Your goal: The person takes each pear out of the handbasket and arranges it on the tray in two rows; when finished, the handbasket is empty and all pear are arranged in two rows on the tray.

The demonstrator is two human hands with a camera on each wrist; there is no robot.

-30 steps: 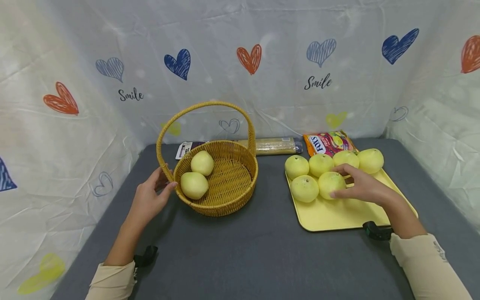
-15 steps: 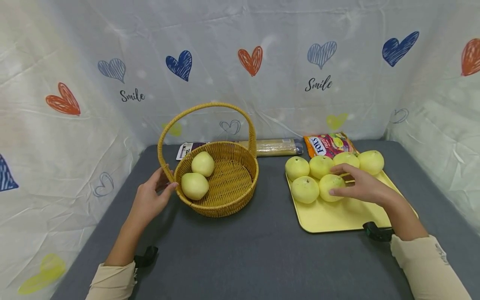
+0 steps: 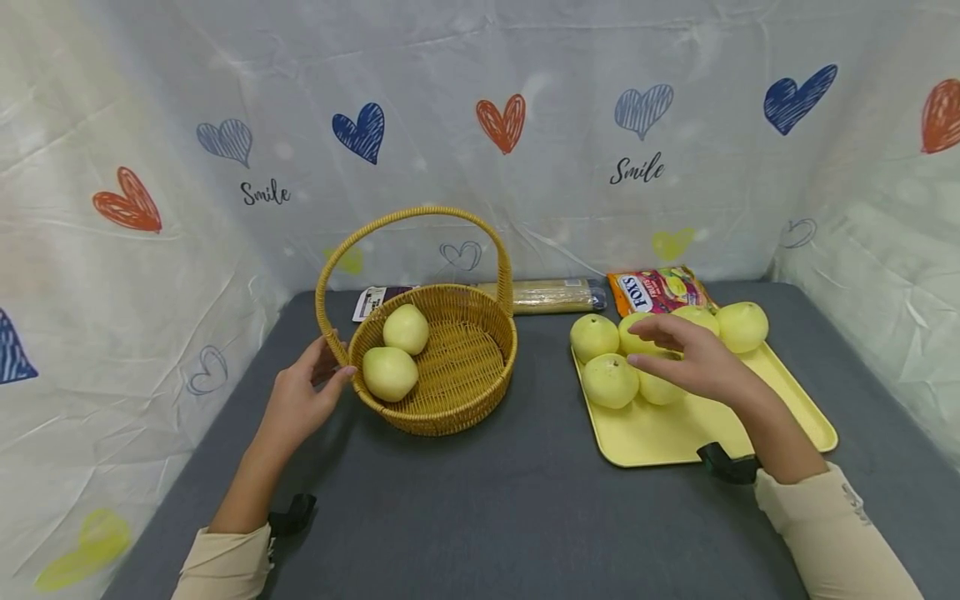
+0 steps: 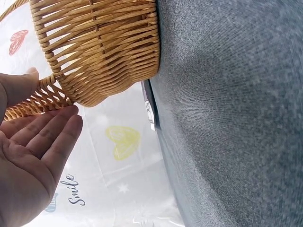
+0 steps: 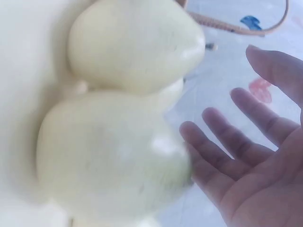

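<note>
My left hand holds the base of the handle of a yellow woven basket at its left side. The left wrist view shows the thumb and the fingers on opposite sides of the handle. Inside the basket sit a front pale yellow-green fruit and a back fruit. My right hand hovers with spread fingers over several similar fruits on a yellow tray. In the right wrist view nothing is in its palm, and a rounded, slightly tapered fruit lies beside the fingers.
Behind the tray lies an orange and red Fox's candy bag. A long clear packet of thin sticks lies behind the basket. A grey cloth covers the table, and a white printed curtain closes off the back.
My right hand has let go of the front fruit on the tray, risen and moved left over the fruits. The left hand and the basket have stayed in place.
</note>
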